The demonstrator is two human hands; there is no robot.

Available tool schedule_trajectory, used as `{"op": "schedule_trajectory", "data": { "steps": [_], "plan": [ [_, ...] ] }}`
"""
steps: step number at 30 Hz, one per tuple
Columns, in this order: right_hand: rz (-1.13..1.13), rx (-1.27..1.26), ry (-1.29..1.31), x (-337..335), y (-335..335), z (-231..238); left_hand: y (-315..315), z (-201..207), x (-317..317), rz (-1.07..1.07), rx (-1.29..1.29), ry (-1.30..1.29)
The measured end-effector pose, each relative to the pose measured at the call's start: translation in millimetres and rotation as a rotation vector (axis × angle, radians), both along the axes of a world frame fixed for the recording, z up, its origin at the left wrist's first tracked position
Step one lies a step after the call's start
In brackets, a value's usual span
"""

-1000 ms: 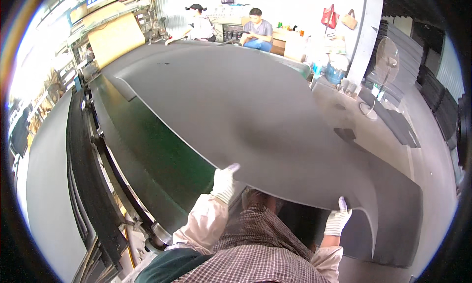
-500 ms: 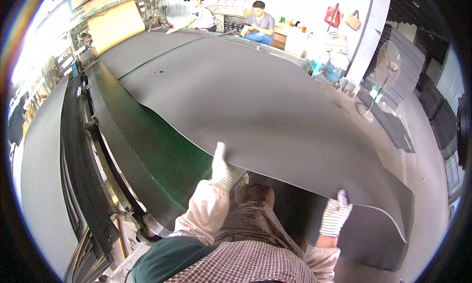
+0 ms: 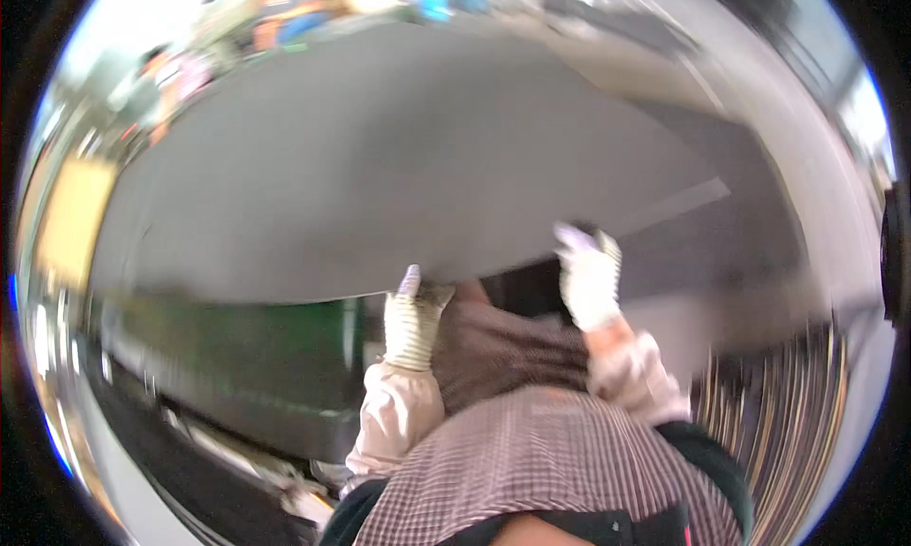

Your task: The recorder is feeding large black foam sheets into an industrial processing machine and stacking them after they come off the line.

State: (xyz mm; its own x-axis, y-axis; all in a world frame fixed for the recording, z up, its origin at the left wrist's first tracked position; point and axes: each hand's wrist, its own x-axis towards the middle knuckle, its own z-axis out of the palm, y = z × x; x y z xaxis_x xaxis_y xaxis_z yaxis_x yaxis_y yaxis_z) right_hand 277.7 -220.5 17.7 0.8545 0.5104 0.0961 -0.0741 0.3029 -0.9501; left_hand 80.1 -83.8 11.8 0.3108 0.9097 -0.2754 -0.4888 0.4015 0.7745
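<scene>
A large, dark grey flexible sheet (image 3: pixel 380 166) spreads out in front of me, its near edge close to my body. My left hand (image 3: pixel 414 328), in a striped glove, is closed on that edge with the thumb on top and the fingers mostly hidden beneath. Further right along the same edge, my right hand (image 3: pixel 590 276) pinches the sheet, its thumb also on the upper face. Motion blurs the picture, the right hand most of all. Under the sheet's right part lies another dark sheet (image 3: pixel 750 242).
A dark green belt-like surface (image 3: pixel 237 356) runs below the sheet's left edge. Several thin sheets (image 3: pixel 778 413) are stacked at the lower right. A tan panel (image 3: pixel 76 214) stands far left. Two blurred people (image 3: pixel 180 76) are beyond the sheet's far left side.
The view has swung to the right, and my hands have come closer together while keeping hold of the edge. The sheet's right end has turned away from me.
</scene>
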Motion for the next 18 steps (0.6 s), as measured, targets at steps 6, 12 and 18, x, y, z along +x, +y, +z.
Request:
{"op": "schedule_trajectory", "data": {
  "steps": [6,12,18],
  "plan": [
    [0.428,-0.345,0.052,40,-50,-92,20,-25,-16,0.043,-0.090,0.384],
    [-0.316,-0.935,0.351,135,-176,-280,74,-67,-77,0.281,0.076,0.915],
    [-0.505,-1.204,0.725,188,-176,-429,122,-1,-67,0.528,0.822,2.327]
  ]
}}
